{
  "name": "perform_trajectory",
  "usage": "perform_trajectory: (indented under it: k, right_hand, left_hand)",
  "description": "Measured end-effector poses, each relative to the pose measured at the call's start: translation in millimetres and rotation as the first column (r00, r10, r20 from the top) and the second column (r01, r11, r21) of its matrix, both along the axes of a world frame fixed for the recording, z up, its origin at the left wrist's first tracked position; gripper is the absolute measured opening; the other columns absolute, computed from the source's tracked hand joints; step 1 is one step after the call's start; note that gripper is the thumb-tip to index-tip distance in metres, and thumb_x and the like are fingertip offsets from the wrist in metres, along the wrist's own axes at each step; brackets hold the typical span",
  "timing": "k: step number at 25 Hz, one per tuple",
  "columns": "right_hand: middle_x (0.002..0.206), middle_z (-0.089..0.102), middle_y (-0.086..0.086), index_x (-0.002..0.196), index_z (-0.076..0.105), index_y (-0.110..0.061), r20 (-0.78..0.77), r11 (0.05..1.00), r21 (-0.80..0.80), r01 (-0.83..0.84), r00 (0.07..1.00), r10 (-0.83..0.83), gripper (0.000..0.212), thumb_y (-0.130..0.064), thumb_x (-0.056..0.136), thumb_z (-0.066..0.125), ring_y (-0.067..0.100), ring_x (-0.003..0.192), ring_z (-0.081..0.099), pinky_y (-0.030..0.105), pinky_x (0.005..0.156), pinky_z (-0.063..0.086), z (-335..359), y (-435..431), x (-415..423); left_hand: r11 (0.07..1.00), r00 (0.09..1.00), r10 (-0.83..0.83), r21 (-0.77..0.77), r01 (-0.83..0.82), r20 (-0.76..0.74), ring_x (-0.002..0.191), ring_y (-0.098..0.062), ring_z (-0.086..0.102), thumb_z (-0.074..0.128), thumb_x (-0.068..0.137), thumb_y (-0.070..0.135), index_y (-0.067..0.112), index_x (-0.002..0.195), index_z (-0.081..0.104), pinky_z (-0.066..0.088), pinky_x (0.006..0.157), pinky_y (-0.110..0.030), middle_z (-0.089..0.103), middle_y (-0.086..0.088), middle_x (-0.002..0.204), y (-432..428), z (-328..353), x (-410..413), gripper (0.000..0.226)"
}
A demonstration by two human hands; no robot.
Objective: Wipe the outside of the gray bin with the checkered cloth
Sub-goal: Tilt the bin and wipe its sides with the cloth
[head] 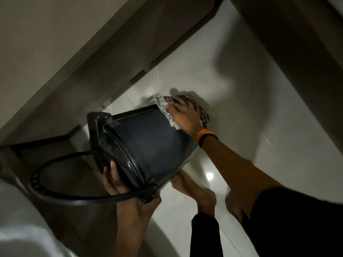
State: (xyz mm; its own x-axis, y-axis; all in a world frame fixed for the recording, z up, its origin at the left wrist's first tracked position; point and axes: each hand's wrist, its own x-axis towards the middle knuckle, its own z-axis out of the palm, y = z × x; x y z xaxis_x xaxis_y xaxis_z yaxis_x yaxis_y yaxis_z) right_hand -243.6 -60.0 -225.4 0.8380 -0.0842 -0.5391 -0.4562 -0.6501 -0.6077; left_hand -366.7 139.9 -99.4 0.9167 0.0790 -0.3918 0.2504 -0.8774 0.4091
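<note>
The gray bin [148, 141] is held tilted on its side above the floor, its base pointing away from me. My left hand [118, 184] grips its dark rim, where a black plastic liner is tucked. A round black ring or lid [61, 191] hangs open from the rim toward the left. My right hand [182, 115], with a ring and an orange-and-black wristband, presses the black-and-white checkered cloth [203, 113] flat against the bin's base end. Part of the cloth is hidden under my palm.
White glossy floor tiles [250, 89] lie below, with a light reflection near my bare feet [196, 190]. A dark baseboard and beige wall [55, 43] run along the left. A pale curved fixture [22, 229] sits at lower left.
</note>
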Motion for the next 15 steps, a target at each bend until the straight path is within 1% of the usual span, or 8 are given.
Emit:
perform_trajectory:
  k: [3,4,6,8,10,11,13,15]
  right_hand:
    - [0.16,0.052,0.004,0.146,0.056,-0.03,0.445,0.98,0.137,-0.146,0.893,0.071,0.047,-0.039,0.102,0.039,0.033,0.153,0.04,0.067,0.128,0.012,52,40,-42]
    - [0.162,0.049,0.003,0.148,0.051,-0.032,0.452,0.955,0.189,-0.228,0.884,0.121,0.047,-0.039,0.103,0.04,0.03,0.157,0.035,0.063,0.13,0.005,68,52,-64]
    - [0.166,0.043,0.005,0.151,0.05,-0.028,0.426,0.97,0.191,-0.149,0.903,0.055,0.052,-0.043,0.103,0.035,0.03,0.159,0.029,0.064,0.131,0.006,43,38,-69]
    - [0.17,0.036,0.006,0.154,0.047,-0.026,0.118,0.955,0.165,0.245,0.957,-0.266,0.064,-0.051,0.099,0.025,0.03,0.161,0.024,0.064,0.129,0.017,-10,1,-51]
    - [0.171,0.031,0.006,0.157,0.041,-0.027,-0.134,0.847,0.164,0.506,0.862,-0.489,0.072,-0.059,0.095,0.023,0.03,0.161,0.021,0.059,0.13,0.019,-26,-18,-43]
    - [0.171,0.031,0.008,0.158,0.039,-0.027,-0.106,0.838,0.193,0.511,0.86,-0.5,0.071,-0.058,0.095,0.025,0.033,0.161,0.022,0.061,0.131,0.019,-12,-10,-47]
    - [0.174,0.024,0.006,0.16,0.023,-0.036,0.146,0.919,0.239,0.313,0.924,-0.353,0.059,-0.046,0.103,0.035,0.036,0.162,0.018,0.064,0.131,0.016,35,28,-74]
    - [0.175,0.001,-0.016,0.155,0.0,-0.059,0.222,0.886,0.423,0.19,0.926,-0.304,0.056,-0.044,0.109,0.026,0.018,0.165,-0.004,0.051,0.134,-0.001,75,53,-106]
  left_hand:
    - [0.991,0.999,0.051,-0.128,-0.049,0.014,0.157,-0.033,0.003,0.078,0.062,0.047,0.035,0.158,-0.002,0.013,0.127,-0.041,0.0,-0.016,0.169,-9,0,8,0.126]
    - [0.985,0.998,0.066,-0.158,-0.068,-0.016,0.158,-0.038,0.002,0.079,0.061,0.05,0.042,0.157,-0.008,0.017,0.126,-0.045,-0.004,-0.016,0.17,-14,4,13,0.129]
    - [0.973,0.99,0.135,-0.182,-0.139,-0.032,0.158,-0.043,0.005,0.082,0.064,0.048,0.042,0.16,-0.015,0.032,0.124,-0.048,-0.008,-0.015,0.171,-19,8,9,0.137]
    - [0.973,0.983,0.18,-0.138,-0.185,-0.047,0.16,-0.037,0.002,0.091,0.072,0.029,0.039,0.16,-0.014,0.037,0.122,-0.032,-0.008,-0.013,0.173,-25,14,11,0.137]
    - [0.987,0.991,0.137,-0.089,-0.137,-0.011,0.161,-0.034,0.006,0.089,0.075,0.033,0.045,0.16,-0.009,0.034,0.123,-0.05,-0.001,-0.012,0.174,-36,16,20,0.131]
    - [0.994,0.995,0.093,-0.057,-0.091,0.029,0.16,-0.036,0.011,0.084,0.074,0.044,0.043,0.163,-0.004,0.033,0.122,-0.058,0.005,-0.013,0.174,-45,19,29,0.125]
    - [0.998,0.998,0.05,0.029,-0.051,0.035,0.156,-0.043,0.022,0.073,0.074,0.062,0.034,0.165,0.003,0.035,0.118,-0.063,0.016,-0.018,0.172,-59,26,49,0.118]
    - [0.99,1.0,0.008,0.138,-0.007,-0.006,0.146,-0.051,0.038,0.063,0.075,0.073,0.034,0.164,0.007,0.041,0.11,-0.064,0.027,-0.022,0.168,-70,31,72,0.112]
